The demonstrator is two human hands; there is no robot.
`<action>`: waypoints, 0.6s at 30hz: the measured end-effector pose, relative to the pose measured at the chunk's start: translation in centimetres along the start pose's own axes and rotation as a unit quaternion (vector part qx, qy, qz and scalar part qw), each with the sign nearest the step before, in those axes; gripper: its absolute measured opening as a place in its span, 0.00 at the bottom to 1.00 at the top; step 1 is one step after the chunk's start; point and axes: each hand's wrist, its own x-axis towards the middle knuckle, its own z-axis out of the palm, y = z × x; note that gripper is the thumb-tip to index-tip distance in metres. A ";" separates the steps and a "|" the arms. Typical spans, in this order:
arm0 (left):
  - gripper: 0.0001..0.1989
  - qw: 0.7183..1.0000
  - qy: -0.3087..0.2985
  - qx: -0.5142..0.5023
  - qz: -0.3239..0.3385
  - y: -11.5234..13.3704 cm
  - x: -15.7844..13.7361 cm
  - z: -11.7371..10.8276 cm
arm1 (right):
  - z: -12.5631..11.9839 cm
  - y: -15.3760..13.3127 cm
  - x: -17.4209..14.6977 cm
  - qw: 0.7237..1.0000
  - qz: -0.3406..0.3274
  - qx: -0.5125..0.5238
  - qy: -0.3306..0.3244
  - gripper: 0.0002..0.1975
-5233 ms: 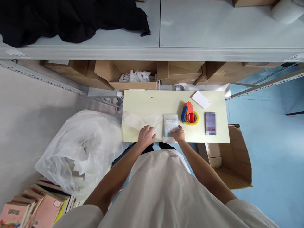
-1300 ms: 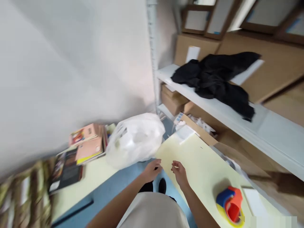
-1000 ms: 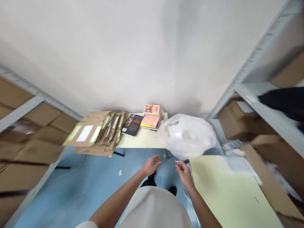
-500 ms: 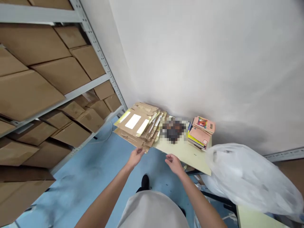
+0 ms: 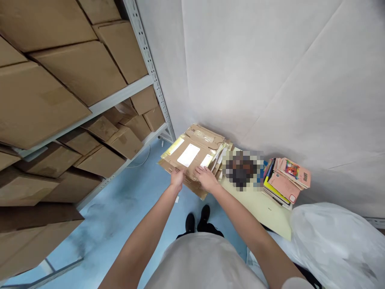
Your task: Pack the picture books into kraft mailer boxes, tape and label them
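A stack of flattened cardboard boxes (image 5: 192,140) lies at the end of a pale yellow table. The top piece carries white labels and strips of yellowish tape. My left hand (image 5: 177,179) is closed on the front edge of the stack; its thumb is hidden. To the right of it, my right hand (image 5: 207,179) rests on the top cardboard near that same edge, with its fingers stretched out and a little apart. Loose cardboard layers stick out unevenly on the stack's right side.
Beside the stack on the table (image 5: 252,204) are a blurred-out dark item (image 5: 240,170) and a pile of books (image 5: 284,184). A large translucent plastic bag (image 5: 337,241) sits at lower right. Metal shelving (image 5: 120,96) packed with cardboard boxes (image 5: 81,72) stands left, a white wall behind.
Both hands have moved forward onto the cardboard stack; the right hand, earlier apart from it, now touches its top. The view has shifted, and both my shoes are now visible together.
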 end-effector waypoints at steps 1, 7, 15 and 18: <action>0.12 1.000 0.005 -0.008 -0.015 0.1 0.1 0.1 | 0.0 0.3 0.3 1.000 -0.015 -0.011 -0.007 0.26; 0.13 0.996 0.040 -0.030 -0.067 1.6 0.4 -0.6 | -0.7 2.1 0.8 0.994 -0.108 -0.016 -0.016 0.21; 0.08 0.988 0.146 -0.039 -0.020 3.7 3.6 -2.4 | 0.4 0.6 -1.8 0.992 -0.120 0.043 -0.004 0.18; 0.08 0.987 0.161 -0.028 -0.009 3.5 4.0 -3.4 | 1.0 -1.0 -2.7 0.990 -0.104 0.091 -0.002 0.16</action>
